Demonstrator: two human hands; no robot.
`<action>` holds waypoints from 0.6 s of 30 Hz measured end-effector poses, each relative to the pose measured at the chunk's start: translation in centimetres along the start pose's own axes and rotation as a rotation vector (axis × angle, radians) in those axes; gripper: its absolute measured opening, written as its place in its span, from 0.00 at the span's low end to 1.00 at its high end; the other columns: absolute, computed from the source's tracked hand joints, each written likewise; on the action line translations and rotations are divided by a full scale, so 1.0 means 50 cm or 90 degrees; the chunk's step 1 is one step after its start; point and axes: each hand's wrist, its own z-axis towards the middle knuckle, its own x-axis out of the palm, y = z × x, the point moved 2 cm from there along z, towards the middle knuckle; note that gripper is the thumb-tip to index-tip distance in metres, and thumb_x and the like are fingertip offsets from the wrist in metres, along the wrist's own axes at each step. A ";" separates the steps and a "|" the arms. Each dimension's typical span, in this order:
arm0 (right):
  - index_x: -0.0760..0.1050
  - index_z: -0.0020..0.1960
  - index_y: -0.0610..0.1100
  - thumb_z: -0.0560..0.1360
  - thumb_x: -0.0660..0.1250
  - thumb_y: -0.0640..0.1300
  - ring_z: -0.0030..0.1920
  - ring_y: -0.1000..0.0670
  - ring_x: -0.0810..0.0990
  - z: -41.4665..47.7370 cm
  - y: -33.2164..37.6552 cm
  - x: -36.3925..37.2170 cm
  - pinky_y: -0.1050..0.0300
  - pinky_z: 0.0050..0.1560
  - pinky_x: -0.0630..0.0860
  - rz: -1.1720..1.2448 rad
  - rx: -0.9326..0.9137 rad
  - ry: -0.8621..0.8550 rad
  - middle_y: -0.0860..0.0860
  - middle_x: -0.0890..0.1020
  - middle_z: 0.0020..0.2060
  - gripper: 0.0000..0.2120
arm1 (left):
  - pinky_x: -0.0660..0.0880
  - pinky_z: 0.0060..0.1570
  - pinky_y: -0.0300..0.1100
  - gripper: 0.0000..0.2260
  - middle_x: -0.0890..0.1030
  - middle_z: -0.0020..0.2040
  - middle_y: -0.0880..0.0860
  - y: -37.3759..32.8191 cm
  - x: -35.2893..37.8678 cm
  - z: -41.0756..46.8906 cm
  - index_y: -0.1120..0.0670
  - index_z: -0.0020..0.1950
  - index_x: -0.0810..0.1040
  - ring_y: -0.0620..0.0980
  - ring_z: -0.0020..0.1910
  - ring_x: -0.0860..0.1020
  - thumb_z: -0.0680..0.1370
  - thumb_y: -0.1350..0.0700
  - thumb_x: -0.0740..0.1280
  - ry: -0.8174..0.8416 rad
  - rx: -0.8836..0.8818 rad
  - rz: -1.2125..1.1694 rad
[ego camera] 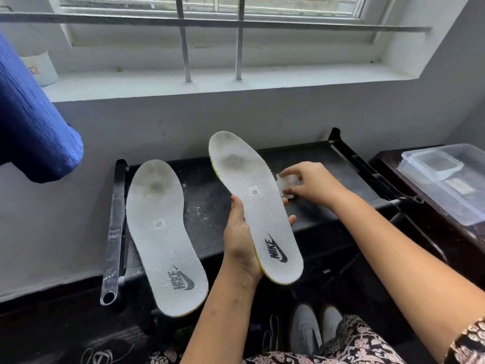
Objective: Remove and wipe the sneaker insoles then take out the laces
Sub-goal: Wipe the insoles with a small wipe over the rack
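- Two insoles are out of the shoes. The first insole [162, 232] lies flat by the left edge of the bench [328, 158], with its heel end sticking out over the front edge.
- The left hand [240, 245] grips the second insole [252, 195] by its side, dirty grey spot facing up.
- The right hand [312, 183] pinches a small white wipe [287, 183] on the bench, just beside that insole.
- The sneakers [312, 329] sit on the floor below.
- It looks like wiping time. Next, lift the wipe onto the grey spot and rub while the left hand holds steady.

home room; barred window [210, 35]; shoe rack [301, 158]; storage box [451, 179]
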 end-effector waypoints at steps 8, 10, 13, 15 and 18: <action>0.81 0.48 0.46 0.74 0.67 0.43 0.35 0.56 0.78 0.012 0.051 -0.040 0.72 0.34 0.68 0.233 0.007 -0.295 0.51 0.80 0.35 0.06 | 0.81 0.43 0.52 0.25 0.80 0.56 0.60 0.000 -0.004 -0.002 0.57 0.65 0.74 0.57 0.52 0.80 0.81 0.41 0.49 -0.007 0.002 -0.005; 0.82 0.50 0.46 0.74 0.66 0.41 0.36 0.57 0.77 0.013 0.096 -0.057 0.79 0.36 0.67 0.237 -0.061 -0.311 0.50 0.83 0.39 0.08 | 0.81 0.45 0.52 0.25 0.80 0.59 0.59 0.000 -0.002 -0.002 0.56 0.66 0.74 0.57 0.54 0.79 0.81 0.41 0.50 0.003 -0.011 0.003; 0.83 0.52 0.46 0.72 0.67 0.36 0.39 0.62 0.75 0.007 0.149 -0.034 0.83 0.39 0.63 0.166 -0.152 -0.183 0.50 0.84 0.47 0.11 | 0.80 0.44 0.51 0.25 0.79 0.59 0.58 0.001 0.000 -0.001 0.56 0.67 0.74 0.57 0.54 0.79 0.80 0.41 0.51 0.026 -0.031 0.030; 0.83 0.52 0.45 0.72 0.68 0.35 0.42 0.63 0.76 -0.013 0.159 -0.015 0.84 0.43 0.63 0.155 -0.180 -0.129 0.51 0.84 0.49 0.12 | 0.80 0.44 0.50 0.26 0.80 0.55 0.58 0.002 -0.003 0.002 0.56 0.67 0.73 0.56 0.52 0.78 0.80 0.40 0.51 0.039 -0.037 0.042; 0.84 0.49 0.45 0.70 0.68 0.33 0.44 0.58 0.79 -0.070 0.156 -0.015 0.76 0.44 0.69 0.213 -0.205 -0.119 0.55 0.83 0.42 0.13 | 0.78 0.48 0.50 0.27 0.79 0.56 0.57 0.001 -0.009 0.008 0.56 0.68 0.72 0.55 0.53 0.78 0.79 0.40 0.50 0.053 -0.033 0.028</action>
